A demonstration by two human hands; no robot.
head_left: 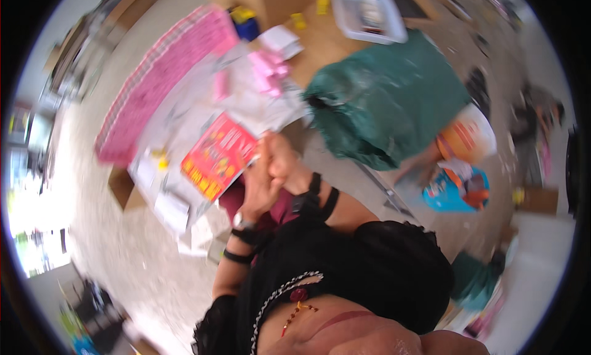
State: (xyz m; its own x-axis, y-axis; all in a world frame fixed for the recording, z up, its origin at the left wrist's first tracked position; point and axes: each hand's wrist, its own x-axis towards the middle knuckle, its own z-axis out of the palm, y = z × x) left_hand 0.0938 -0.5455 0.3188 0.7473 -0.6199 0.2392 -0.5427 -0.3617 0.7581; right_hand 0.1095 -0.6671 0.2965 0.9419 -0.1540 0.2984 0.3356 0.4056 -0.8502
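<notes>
My left hand (259,194) and my right hand (282,157) meet in front of me, fingers closed and pressed together. Motion blur hides what, if anything, is between them. Right beside the fingertips is a flat red and yellow printed packet (220,153), its right corner touching or just behind them; I cannot tell whether they grip it. Under the packet spreads a white sheet (178,118) with faint grey print. Several pink rolled pieces (269,72) lie farther back on that sheet. Straps circle both forearms, and a watch is on my left wrist.
A large dark green plastic bag (388,99) lies to the right, below a clear plastic tub (363,13). Pink woven cloth (166,78) edges the far left of the sheet. A blue bag (455,191) and an orange-white bag (468,136) stand at right. A cardboard box (126,187) is left.
</notes>
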